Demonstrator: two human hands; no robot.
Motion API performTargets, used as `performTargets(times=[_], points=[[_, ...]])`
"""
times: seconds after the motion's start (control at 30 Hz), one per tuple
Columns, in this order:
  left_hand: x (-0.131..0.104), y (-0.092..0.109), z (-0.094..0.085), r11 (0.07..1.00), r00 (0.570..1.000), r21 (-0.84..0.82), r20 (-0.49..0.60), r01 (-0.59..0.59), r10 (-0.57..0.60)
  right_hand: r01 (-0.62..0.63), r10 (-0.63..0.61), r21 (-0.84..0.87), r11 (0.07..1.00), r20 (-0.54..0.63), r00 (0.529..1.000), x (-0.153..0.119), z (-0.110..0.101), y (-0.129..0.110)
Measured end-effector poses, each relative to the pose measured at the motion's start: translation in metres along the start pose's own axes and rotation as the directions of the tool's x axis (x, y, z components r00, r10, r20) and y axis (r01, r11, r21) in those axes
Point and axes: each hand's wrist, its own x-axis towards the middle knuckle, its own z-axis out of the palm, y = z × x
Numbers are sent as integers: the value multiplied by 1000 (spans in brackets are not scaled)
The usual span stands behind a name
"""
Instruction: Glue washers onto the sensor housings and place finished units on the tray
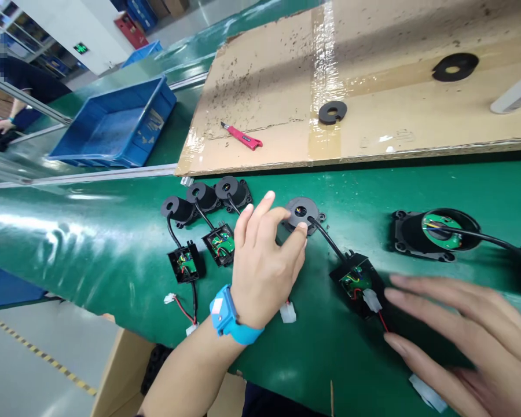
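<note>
My left hand (269, 266), with a blue band at the wrist, reaches over a round black housing (301, 211) topped by a dark foam ring. Its thumb and index finger are at the ring's near-left edge, the other fingers spread. A black cable joins this housing to an open black box (356, 284) with a green circuit board inside. Beside that box, my right hand (464, 336) is slightly blurred, fingers stretched apart near a white connector (372, 300) and red wire. Several similar housings (201, 197) stand left of my left hand, cabled to small open boxes (184, 262).
On a cardboard sheet (278, 75) lie a red utility knife (243, 136), two black foam rings (332, 112) and a white bottle (516, 92). A housing without a ring (436, 234) lies at right. A blue bin (108, 124) stands back left; another person's hand (2, 125) is beyond.
</note>
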Motion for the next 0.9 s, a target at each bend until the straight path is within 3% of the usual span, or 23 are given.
performTargets(times=[0.13, 0.27, 0.43, 0.53, 0.7, 0.9], points=[[5, -6, 12, 997, 995, -79, 97, 24, -17, -55, 57, -63, 997, 38, 998, 10, 17, -2], [6, -12, 22, 976, 982, -208, 184, 66, -27, -122, 118, 26, 992, 116, 986, 20, 33, -4], [9, -15, 32, 919, 990, -382, 135, 99, -51, -374, 325, 271, 887, 208, 923, 51, 41, -6], [8, -11, 34, 910, 993, -407, 110, 78, -36, -397, 341, 329, 857, 215, 915, 64, 38, -6], [6, 6, 21, 857, 992, -514, 118, 30, 35, -358, 315, 305, 883, 180, 932, 59, 15, -11], [4, 24, -16, 724, 978, -686, 188, 67, 88, -256, 243, 212, 943, 85, 966, 32, -7, -25]])
